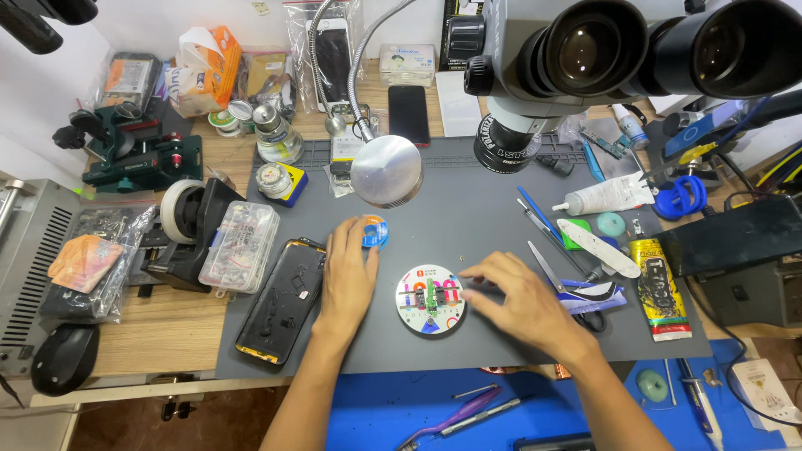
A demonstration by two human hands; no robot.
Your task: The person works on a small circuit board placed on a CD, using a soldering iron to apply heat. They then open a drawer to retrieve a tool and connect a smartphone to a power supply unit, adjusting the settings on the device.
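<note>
Microscope eyepieces (635,42) loom at twelve o'clock. Our left hand (348,280) lies flat, empty; our right hand (518,301), fingers loosely spread, touches the round holder disc (430,299) between them. Probably light, rigid; grip its rim.

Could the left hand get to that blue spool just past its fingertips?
Probably yes. The left hand lies flat on the mat, and the blue spool sits right at its fingers with nothing between them.
</note>
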